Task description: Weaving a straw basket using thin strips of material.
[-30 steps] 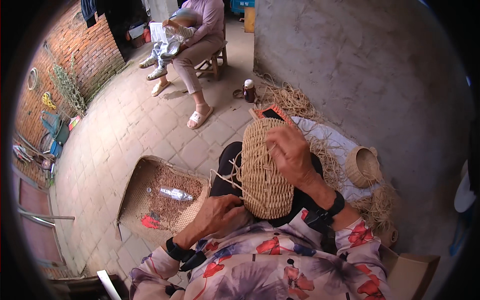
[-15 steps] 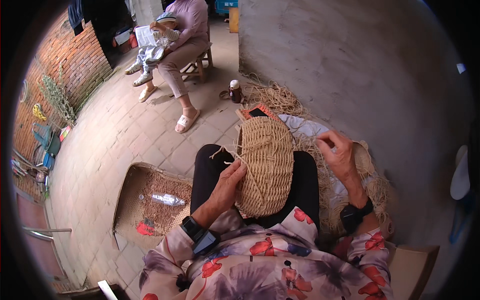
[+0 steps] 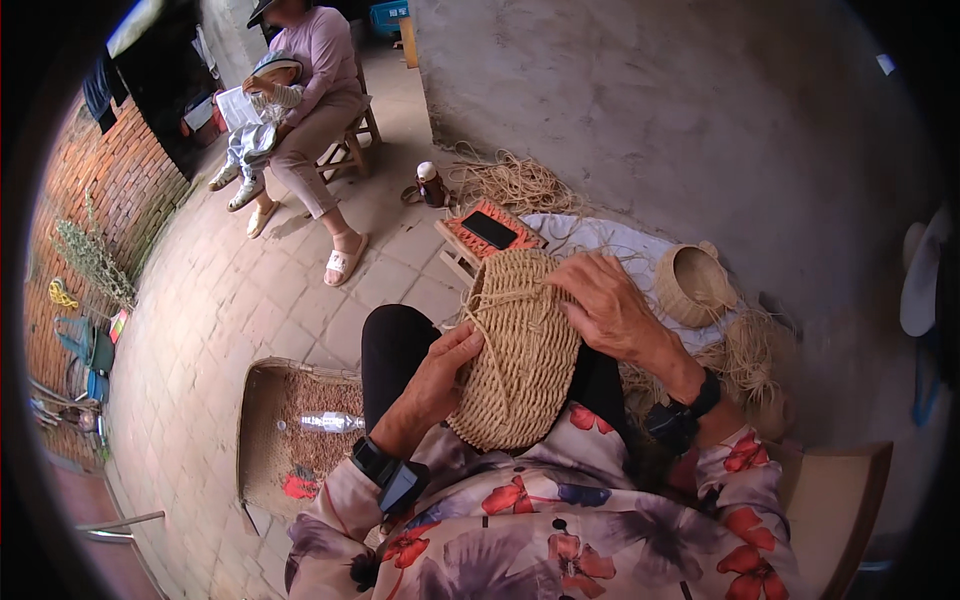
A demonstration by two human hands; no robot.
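Observation:
A tan woven straw basket [image 3: 515, 360] rests over my lap with its ribbed side facing up. My left hand [image 3: 437, 375] grips its left edge, thumb on the weave and the other fingers hidden beneath. At the upper right edge of the basket, my right hand [image 3: 610, 310] is closed, fingers bent down in a pinch. A thin straw cord [image 3: 500, 297] crosses the upper weave toward these fingers; their tips are partly hidden. Dark trousers show on both sides of the basket.
A low stool [image 3: 470, 238] with an orange woven top bears a phone [image 3: 489, 230]. Straw bundles [image 3: 515, 183], a white cloth [image 3: 640, 255] and a small round basket [image 3: 690, 290] lie rightward. Left stands a shallow tray [image 3: 262, 430] with a plastic bottle [image 3: 332, 422]. Ahead, a seated person [image 3: 320, 90] holds a child.
My right hand has come in from the right, away from the basket, to its upper right edge. My left hand keeps its hold. The view has shifted, showing more of the stool and small basket.

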